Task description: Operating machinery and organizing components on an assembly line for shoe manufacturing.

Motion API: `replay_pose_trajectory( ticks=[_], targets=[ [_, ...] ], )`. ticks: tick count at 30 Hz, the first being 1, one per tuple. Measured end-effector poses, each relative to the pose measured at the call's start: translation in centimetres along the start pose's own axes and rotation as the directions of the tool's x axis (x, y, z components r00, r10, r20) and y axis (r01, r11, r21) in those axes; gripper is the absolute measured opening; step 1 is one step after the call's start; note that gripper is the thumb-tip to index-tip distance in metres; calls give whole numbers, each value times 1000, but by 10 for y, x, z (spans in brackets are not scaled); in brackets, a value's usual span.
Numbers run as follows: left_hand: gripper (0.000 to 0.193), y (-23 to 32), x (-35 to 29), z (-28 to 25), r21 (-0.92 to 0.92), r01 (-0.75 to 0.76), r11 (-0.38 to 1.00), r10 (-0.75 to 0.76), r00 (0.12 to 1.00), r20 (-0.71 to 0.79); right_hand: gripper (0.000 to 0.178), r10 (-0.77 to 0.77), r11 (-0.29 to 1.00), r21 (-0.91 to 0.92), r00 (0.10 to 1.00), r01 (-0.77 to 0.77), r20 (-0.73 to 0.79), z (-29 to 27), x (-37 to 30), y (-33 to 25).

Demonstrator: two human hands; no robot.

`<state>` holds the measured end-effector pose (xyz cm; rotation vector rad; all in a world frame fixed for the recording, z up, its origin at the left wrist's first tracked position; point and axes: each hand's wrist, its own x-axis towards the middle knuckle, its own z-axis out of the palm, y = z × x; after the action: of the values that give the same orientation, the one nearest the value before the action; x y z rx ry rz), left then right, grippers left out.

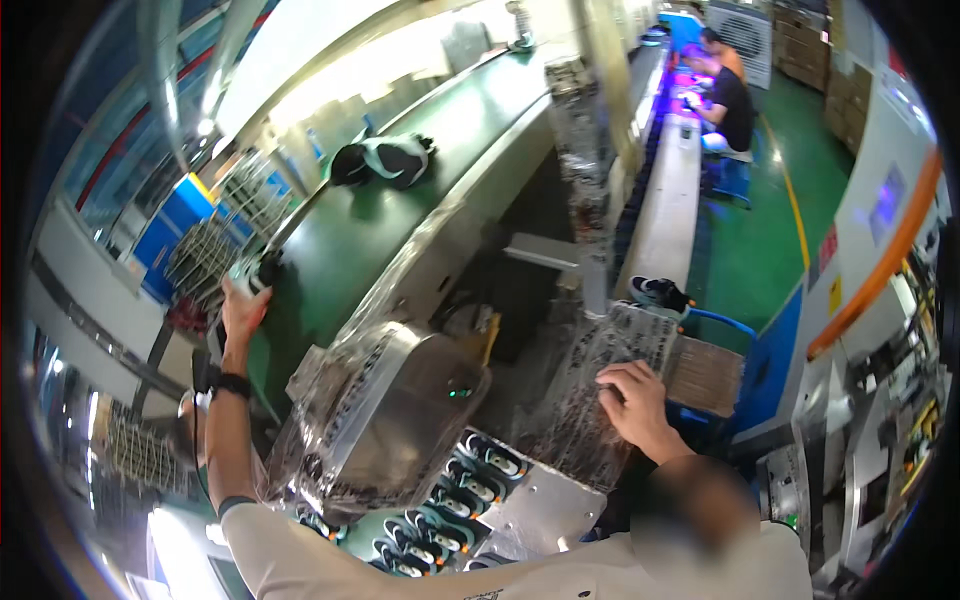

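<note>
The shoe (252, 272) is sitting at the near edge of the green conveyor belt (400, 230), where the left hand (240, 312) is closing around it, while the right hand (636, 398) is resting flat, fingers curled, on crinkled plastic wrap (580, 400); firmer grip advisable.

The person wears a white short-sleeved shirt (300, 550) with a dark trim at the sleeve hem. On the left wrist sits 1 black band (232, 384) (probably a watch, though the view is blurred). Both forearms are bare.
</note>
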<state>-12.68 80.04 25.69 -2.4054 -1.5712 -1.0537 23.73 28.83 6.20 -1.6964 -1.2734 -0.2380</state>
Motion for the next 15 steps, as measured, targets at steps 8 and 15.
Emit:
replay_pose_trajectory(
  ticks=[8, 15],
  targets=[
    [70, 16, -4, -47, -334, 63, 941, -36, 995, 88, 16, 24, 1000, -12, 1000, -24, 1, 5, -17, 9],
    [47, 179, -87, -181, -833, -2, 554, 289, 938, 190, 75, -13, 975, 218, 998, 27, -67, -56, 22, -41]
  ],
)
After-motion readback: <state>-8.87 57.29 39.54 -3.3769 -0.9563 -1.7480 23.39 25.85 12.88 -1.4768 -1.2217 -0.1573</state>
